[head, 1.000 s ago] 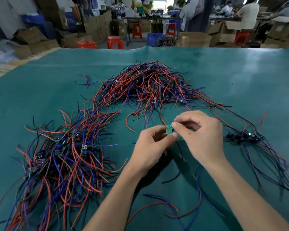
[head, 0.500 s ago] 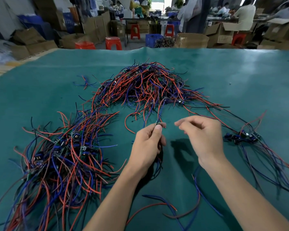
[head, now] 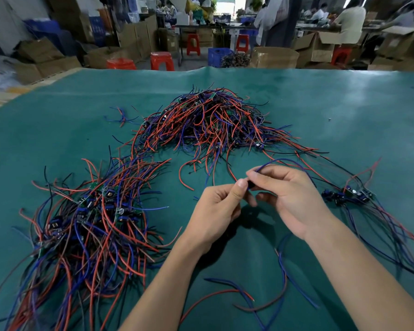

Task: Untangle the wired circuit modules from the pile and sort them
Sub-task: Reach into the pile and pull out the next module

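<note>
Hands meet again at frame centre — left hand (head: 215,206) and right hand (head: 289,197), briefly parted, now both pinch one small dark module (head: 249,184), its blue wire (head: 285,161) arching free below the upper-centre pile (head: 210,123) — nearly untangled.

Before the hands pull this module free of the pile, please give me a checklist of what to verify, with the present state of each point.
1. Left hand has a grip on the module: ok, thumb and finger pinch it.
2. Right hand also pinches it: ok.
3. Blue wire loops free over the right hand: ok.
4. Module's other wires free of the far pile: cannot tell.
5. Bare green mat around the hands for pulling: ok.
6. Which sorted group it belongs to, left heap or right cluster: cannot tell.
</note>
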The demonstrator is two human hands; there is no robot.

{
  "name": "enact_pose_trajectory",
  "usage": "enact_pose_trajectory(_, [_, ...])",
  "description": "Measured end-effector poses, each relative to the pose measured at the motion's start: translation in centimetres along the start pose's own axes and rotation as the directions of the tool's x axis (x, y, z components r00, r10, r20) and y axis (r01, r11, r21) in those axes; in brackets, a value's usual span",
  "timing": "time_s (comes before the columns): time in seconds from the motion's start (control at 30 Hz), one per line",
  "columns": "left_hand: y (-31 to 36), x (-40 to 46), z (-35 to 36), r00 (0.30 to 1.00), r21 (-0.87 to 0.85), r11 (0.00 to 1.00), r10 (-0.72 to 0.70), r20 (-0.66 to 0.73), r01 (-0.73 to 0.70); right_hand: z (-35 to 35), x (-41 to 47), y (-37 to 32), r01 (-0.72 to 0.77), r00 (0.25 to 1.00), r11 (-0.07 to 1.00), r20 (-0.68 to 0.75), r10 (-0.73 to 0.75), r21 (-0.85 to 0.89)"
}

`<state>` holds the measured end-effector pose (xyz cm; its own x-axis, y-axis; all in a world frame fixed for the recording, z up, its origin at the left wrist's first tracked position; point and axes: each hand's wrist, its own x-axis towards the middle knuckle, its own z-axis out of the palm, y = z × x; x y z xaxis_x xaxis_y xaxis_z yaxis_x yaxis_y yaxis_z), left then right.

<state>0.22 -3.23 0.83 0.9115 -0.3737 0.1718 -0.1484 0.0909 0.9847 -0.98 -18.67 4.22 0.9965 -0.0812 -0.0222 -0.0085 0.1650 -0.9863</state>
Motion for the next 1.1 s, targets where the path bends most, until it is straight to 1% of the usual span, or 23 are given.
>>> enact_pose_trajectory(0.1, [-0.1,0.0,0.0,1.0,0.036,0.999,-0.016,0.011,0.016,-0.1,0.1,0.0,0.025,0.994,0.995,-0.102,-0.036,-0.1])
enact_pose_trajectory(0.2, [-0.1,-0.1,-0.2,0.999,0.079,0.997,-0.025,0.022,0.023,-0.1,0.3,0.4,0.105,0.975,0.951,-0.156,-0.155,-0.291])
enact_pose_trajectory(0.3, [-0.1,-0.1,-0.3,0.999,0.114,0.993,-0.029,0.037,0.025,-0.5,0.7,0.5,0.184,0.93,0.917,-0.238,-0.279,-0.354])
enact_pose_trajectory(0.4, [0.0,-0.2,-0.3,0.997,0.144,0.989,-0.04,0.06,0.031,-2.5,1.4,0.2,0.206,0.859,0.894,-0.364,-0.36,-0.398])
enact_pose_trajectory(0.5, [0.1,-0.3,-0.2,0.995,0.178,0.984,-0.046,0.087,0.03,-4.5,1.9,-0.3,0.202,0.784,0.868,-0.457,-0.421,-0.454])
enact_pose_trajectory(0.57, [0.2,-0.3,-0.2,0.995,0.188,0.982,-0.047,0.093,0.029,-5.3,1.9,-0.5,0.195,0.736,0.871,-0.519,-0.434,-0.451])
enact_pose_trajectory(0.63, [0.2,-0.3,-0.1,0.997,0.185,0.982,-0.043,0.071,0.029,-6.2,2.0,-0.5,0.183,0.67,0.895,-0.614,-0.416,-0.407])
enact_pose_trajectory(0.67, [0.1,-0.3,-0.1,0.998,0.171,0.985,-0.042,0.044,0.034,-6.8,2.1,-0.4,0.162,0.622,0.901,-0.668,-0.409,-0.402])
enact_pose_trajectory(0.7, [0.0,-0.2,-0.1,0.999,0.148,0.988,-0.042,0.008,0.04,-7.4,2.2,-0.4,0.121,0.568,0.898,-0.712,-0.413,-0.424])
enact_pose_trajectory(0.73, [-0.1,-0.1,-0.1,0.999,0.125,0.991,-0.04,-0.029,0.043,-7.7,2.2,-0.3,0.083,0.536,0.888,-0.731,-0.422,-0.452])
enact_pose_trajectory(0.77, [-0.1,0.0,-0.1,0.997,0.114,0.993,-0.034,-0.063,0.041,-7.7,2.2,-0.1,0.079,0.55,0.88,-0.716,-0.431,-0.468])
enact_pose_trajectory(0.8, [-0.2,0.1,-0.1,0.996,0.115,0.993,-0.025,-0.089,0.035,-7.2,2.2,0.0,0.098,0.623,0.882,-0.663,-0.415,-0.461])
enact_pose_trajectory(0.83, [-0.3,0.2,-0.1,0.994,0.121,0.992,-0.013,-0.105,0.026,-6.2,2.1,0.2,0.104,0.742,0.89,-0.561,-0.367,-0.445])
enact_pose_trajectory(0.87, [-0.3,0.2,-0.1,0.994,0.124,0.992,-0.002,-0.113,0.016,-4.9,1.9,0.4,0.088,0.86,0.889,-0.416,-0.295,-0.449])
enact_pose_trajectory(0.9, [-0.4,0.3,-0.1,0.993,0.125,0.992,0.005,-0.116,0.009,-3.6,1.6,0.7,0.076,0.937,0.87,-0.263,-0.229,-0.488])
enact_pose_trajectory(0.93, [-0.5,0.3,0.0,0.994,0.127,0.992,0.007,-0.111,0.007,-2.7,1.3,1.0,0.096,0.97,0.829,-0.136,-0.202,-0.551])
enact_pose_trajectory(0.97, [-0.5,0.3,0.0,0.995,0.131,0.991,0.003,-0.097,0.009,-1.9,1.0,1.2,0.139,0.974,0.781,-0.057,-0.218,-0.609])
enact_pose_trajectory(1.0, [-0.6,0.3,0.0,0.997,0.136,0.991,-0.005,-0.074,0.015,-1.4,0.9,1.2,0.183,0.97,0.76,-0.009,-0.241,-0.623])
enact_pose_trajectory(1.03, [-0.6,0.3,0.0,0.999,0.143,0.989,-0.014,-0.048,0.02,-1.2,0.8,1.2,0.204,0.972,0.785,0.026,-0.233,-0.585])
enact_pose_trajectory(1.1, [-0.5,0.2,-0.1,1.0,0.18,0.983,-0.02,-0.008,0.021,-1.0,0.6,1.0,0.164,0.986,0.886,0.079,-0.144,-0.434])
